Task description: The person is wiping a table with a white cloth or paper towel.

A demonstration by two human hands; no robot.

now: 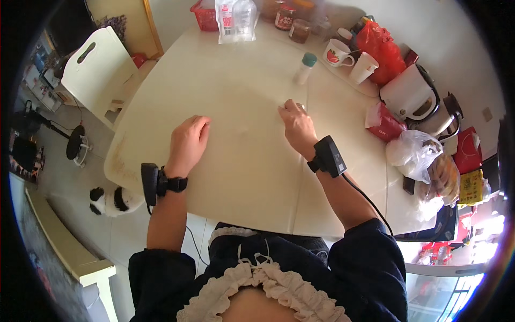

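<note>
My left hand (189,140) rests on the cream table (241,177) left of its middle. Its fingers are curled in, and nothing shows between them. My right hand (299,127) is also closed on the tabletop, right of the middle. A small shiny spot shows by its fingers; I cannot tell whether it is a ring or something held. Just beyond this hand, apart from it, a clear shaker with a green lid (306,67) stands upright. Both wrists wear a black strapped device with a cable.
A strawberry-patterned mug (337,53), white paper cup (364,68), electric kettle (410,92) and plastic bag (413,154) line the right side. Jars (300,31), a clear pouch (236,21) and red basket (206,17) are at the back. A white chair (99,70) stands left; a black-and-white animal (113,200) is below.
</note>
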